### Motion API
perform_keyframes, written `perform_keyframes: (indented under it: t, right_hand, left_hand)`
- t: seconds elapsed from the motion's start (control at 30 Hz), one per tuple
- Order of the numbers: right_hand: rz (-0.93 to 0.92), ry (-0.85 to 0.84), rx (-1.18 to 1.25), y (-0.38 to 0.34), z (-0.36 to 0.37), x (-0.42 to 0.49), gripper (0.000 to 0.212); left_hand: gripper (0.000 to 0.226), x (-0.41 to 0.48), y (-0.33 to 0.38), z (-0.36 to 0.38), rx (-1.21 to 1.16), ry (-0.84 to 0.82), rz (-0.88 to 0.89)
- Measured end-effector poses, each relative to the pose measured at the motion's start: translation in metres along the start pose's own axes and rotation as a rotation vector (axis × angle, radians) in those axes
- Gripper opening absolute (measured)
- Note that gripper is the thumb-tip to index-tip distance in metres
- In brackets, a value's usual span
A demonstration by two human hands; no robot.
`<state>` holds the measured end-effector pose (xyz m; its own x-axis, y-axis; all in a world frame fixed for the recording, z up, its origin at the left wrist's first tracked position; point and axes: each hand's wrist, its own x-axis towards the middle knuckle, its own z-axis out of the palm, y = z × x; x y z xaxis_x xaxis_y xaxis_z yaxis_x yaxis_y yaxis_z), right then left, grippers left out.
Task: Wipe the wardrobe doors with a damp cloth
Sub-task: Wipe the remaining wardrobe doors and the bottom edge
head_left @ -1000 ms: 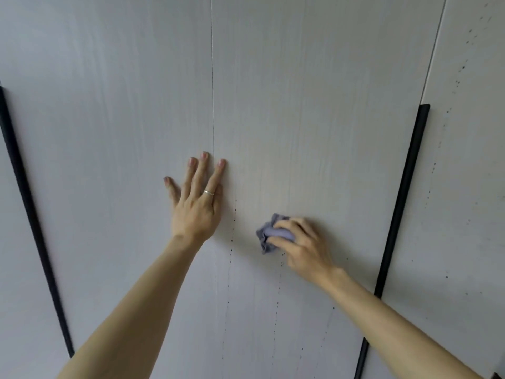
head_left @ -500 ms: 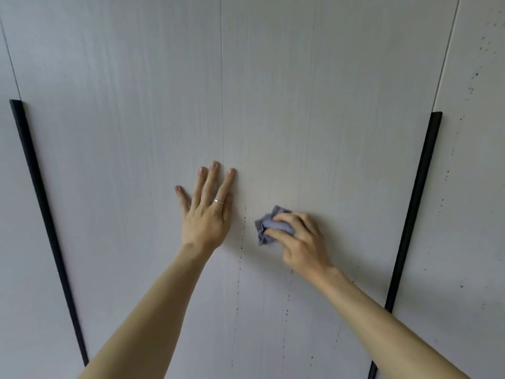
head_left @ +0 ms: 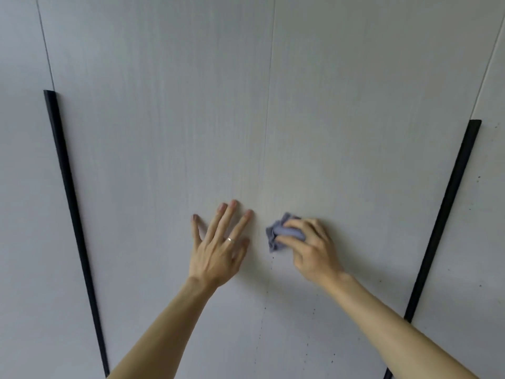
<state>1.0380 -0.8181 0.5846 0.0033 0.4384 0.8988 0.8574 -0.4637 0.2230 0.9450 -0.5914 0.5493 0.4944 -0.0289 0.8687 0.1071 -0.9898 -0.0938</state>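
Two pale grey wardrobe doors fill the view, the left door (head_left: 164, 132) and the right door (head_left: 369, 146), meeting at a thin vertical seam. My left hand (head_left: 218, 247) lies flat on the left door just beside the seam, fingers straight and spread, a ring on one finger. My right hand (head_left: 308, 247) grips a crumpled purple-grey cloth (head_left: 278, 233) and presses it on the right door close to the seam. Small dark specks dot the right door below the cloth.
A long black handle strip (head_left: 71, 201) runs down the left door's outer edge, and a second black handle strip (head_left: 448, 209) down the right door's outer edge. Further door panels lie beyond both; the far right panel (head_left: 489, 201) carries dark specks.
The view has shifted so both hands sit lower and further right in the frame. The cloth hand has drawn nearer to the seam and my left hand.
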Motion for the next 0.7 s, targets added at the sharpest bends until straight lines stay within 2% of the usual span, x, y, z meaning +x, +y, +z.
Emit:
perform_keyframes:
  t: [0.07, 0.13, 0.3, 0.37, 0.47, 0.53, 0.6, 0.7]
  right_hand:
    - [-0.048, -0.037, -0.016, -0.011, 0.004, 0.001, 0.042]
    - [-0.015, 0.002, -0.039, -0.012, 0.000, 0.024, 0.038]
    - [0.377, 0.275, -0.055, -0.010, -0.010, 0.095, 0.038]
    - [0.334, 0.267, -0.081, -0.021, 0.001, 0.080, 0.037]
    - [0.106, 0.064, -0.097, -0.038, 0.016, 0.026, 0.041]
    - [0.055, -0.030, -0.098, -0.040, 0.016, 0.020, 0.042]
    - [0.117, 0.010, -0.088, -0.038, 0.009, 0.052, 0.040]
    - [0.229, 0.160, -0.082, -0.032, -0.006, 0.125, 0.038]
  left_hand:
    - [0.065, -0.006, -0.015, 0.004, 0.030, -0.017, 0.049]
    - [0.062, -0.004, -0.021, 0.005, 0.035, -0.006, 0.074]
    - [0.061, -0.007, -0.020, 0.013, -0.004, 0.049, 0.068]
    - [0.061, -0.006, -0.022, 0.013, -0.014, 0.073, 0.069]
    - [0.060, -0.005, -0.024, 0.015, -0.025, 0.112, 0.101]
    - [0.060, -0.006, -0.026, 0.018, -0.024, 0.134, 0.119]
    - [0.059, -0.005, -0.028, 0.020, -0.016, 0.156, 0.111]
    - [0.058, -0.006, -0.027, 0.023, -0.012, 0.161, 0.104]
